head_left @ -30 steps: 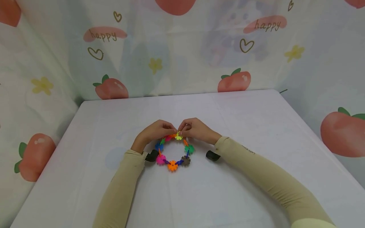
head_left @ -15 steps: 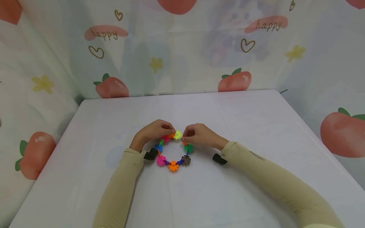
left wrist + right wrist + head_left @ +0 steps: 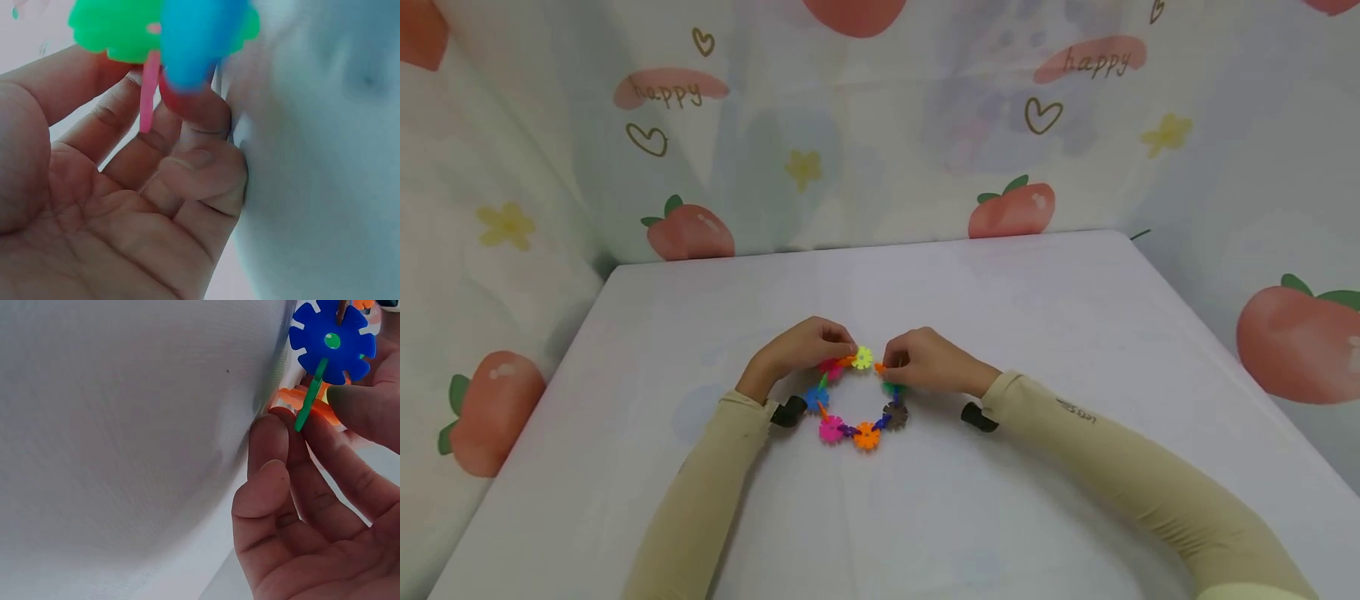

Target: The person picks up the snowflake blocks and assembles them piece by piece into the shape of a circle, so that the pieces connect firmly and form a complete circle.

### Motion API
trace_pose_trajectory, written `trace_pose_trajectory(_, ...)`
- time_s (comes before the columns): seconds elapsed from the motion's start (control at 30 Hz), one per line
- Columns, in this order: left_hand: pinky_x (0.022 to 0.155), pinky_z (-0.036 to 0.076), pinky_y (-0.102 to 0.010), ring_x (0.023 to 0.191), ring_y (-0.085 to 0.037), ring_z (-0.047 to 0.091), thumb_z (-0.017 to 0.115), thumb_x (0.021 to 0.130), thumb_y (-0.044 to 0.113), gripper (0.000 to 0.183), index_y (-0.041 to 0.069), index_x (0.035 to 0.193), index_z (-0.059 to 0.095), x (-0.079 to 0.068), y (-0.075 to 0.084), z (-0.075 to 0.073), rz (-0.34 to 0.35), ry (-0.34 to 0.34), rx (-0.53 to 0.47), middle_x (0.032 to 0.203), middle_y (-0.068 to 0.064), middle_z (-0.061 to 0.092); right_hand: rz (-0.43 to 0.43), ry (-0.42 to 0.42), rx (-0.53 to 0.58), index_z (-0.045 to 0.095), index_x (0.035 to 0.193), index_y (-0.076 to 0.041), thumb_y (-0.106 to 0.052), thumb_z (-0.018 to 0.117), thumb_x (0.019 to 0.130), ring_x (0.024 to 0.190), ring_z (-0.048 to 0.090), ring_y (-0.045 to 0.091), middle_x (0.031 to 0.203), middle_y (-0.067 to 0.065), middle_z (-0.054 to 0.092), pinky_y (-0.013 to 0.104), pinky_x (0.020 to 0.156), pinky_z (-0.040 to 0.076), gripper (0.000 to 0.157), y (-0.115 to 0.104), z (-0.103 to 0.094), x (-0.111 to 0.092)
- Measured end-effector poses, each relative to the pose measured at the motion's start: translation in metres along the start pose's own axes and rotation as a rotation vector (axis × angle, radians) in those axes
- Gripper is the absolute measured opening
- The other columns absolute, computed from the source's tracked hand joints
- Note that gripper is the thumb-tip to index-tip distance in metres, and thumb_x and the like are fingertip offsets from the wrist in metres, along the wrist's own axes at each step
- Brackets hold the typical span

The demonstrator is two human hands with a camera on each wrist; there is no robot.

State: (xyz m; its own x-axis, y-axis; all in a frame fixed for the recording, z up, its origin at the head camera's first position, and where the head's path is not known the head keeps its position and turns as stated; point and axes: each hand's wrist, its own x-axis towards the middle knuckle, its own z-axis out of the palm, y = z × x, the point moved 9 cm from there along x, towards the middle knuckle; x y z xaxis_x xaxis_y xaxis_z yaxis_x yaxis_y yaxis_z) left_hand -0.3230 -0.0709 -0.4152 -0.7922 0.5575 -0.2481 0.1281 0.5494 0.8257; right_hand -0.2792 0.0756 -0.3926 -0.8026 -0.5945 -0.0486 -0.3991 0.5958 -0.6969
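A chain of colourful plastic snowflake discs is bent into a ring on the table. At its far left, my left hand pinches the chain beside the yellow snowflake disc. Across a small gap, my right hand grips the other end at an orange snowflake disc. Below it in the right wrist view are a green disc and a blue disc. Brown, orange and pink discs form the near side. The left wrist view shows a blurred green disc close up.
A white-covered table lies under the hands, with a printed curtain behind and at both sides. Black wrist devices sit under each wrist, close to the tabletop.
My right hand has drawn back to the right from the yellow disc, where both hands met, and a gap has opened there. The near part of the ring has shifted slightly right.
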Motion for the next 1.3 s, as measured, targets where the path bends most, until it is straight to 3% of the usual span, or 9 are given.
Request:
trace_pose_trajectory(0.37, 0.083, 0.047, -0.033, 0.095, -0.022, 0.057, 0.068, 0.106, 0.022, 0.022, 0.004, 0.107, 0.081, 0.004, -0.004, 0.001, -0.019, -0.027, 0.086, 0.098, -0.003, 0.073, -0.017, 0.030, 0.041, 0.078, 0.091, -0.010, -0.007, 0.077, 0.097, 0.073, 0.059, 0.016, 0.083, -0.004, 0.071, 0.031, 0.066, 0.051, 0.007, 0.002, 0.000, -0.001)
trace_pose_trajectory(0.93, 0.082, 0.048, -0.033, 0.093, -0.022, 0.057, 0.066, 0.107, 0.018, 0.021, 0.003, 0.106, 0.081, 0.001, -0.002, 0.005, -0.014, -0.013, 0.108, 0.096, -0.004, 0.071, -0.067, 0.054, 0.037, 0.077, 0.093, -0.008, -0.004, 0.078, 0.097, 0.075, 0.060, 0.013, 0.085, -0.004, 0.073, 0.030, 0.070, 0.053, 0.005, -0.004, 0.004, 0.004)
trace_pose_trajectory(1.3, 0.078, 0.048, -0.031, 0.089, -0.021, 0.057, 0.066, 0.106, 0.014, 0.020, -0.001, 0.106, 0.081, -0.004, 0.000, 0.005, -0.021, 0.017, 0.109, 0.097, -0.006, 0.072, -0.097, 0.056, 0.023, 0.074, 0.094, 0.000, 0.001, 0.075, 0.097, 0.078, 0.065, 0.014, 0.089, 0.002, 0.074, 0.031, 0.072, 0.056, 0.003, -0.013, 0.005, 0.003)
